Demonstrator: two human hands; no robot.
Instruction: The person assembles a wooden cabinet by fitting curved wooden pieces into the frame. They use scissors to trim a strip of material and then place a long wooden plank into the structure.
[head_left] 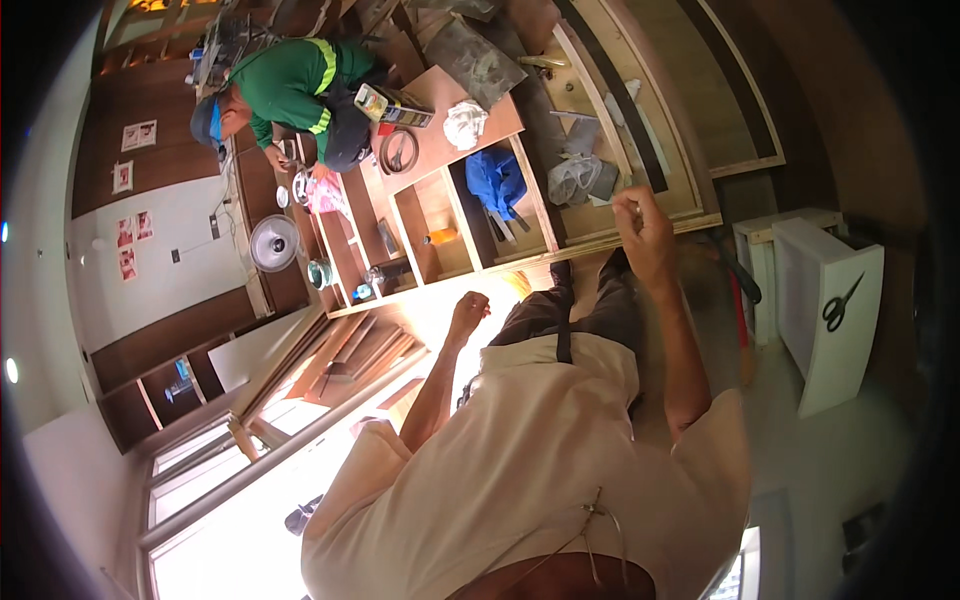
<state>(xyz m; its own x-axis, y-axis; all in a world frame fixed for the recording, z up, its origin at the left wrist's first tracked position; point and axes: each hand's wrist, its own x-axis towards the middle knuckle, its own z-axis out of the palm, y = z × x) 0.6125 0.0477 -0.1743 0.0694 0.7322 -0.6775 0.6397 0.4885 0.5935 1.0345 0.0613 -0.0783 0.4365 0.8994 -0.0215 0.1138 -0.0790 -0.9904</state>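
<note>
My right hand (645,232) is raised over the near edge of a wooden frame cabinet (600,240) lying on its back. Its fingers are curled together as in a pinch; anything small between them cannot be made out. Close by, inside the cabinet, lies a crumpled clear plastic bag (575,180) beside a grey flat piece (604,181). My left hand (468,316) hangs lower, near my thigh and short of the cabinet's front rail. Its fingers are loosely closed, with nothing showing in them.
A person in a green top (290,90) crouches at the far left, near a fan (274,243). A board (430,140) bears a can (395,105), a tape coil (398,150) and white cloth (465,124). A blue bag (495,183) sits in a compartment. Scissors (842,303) lie on a white panel (820,340).
</note>
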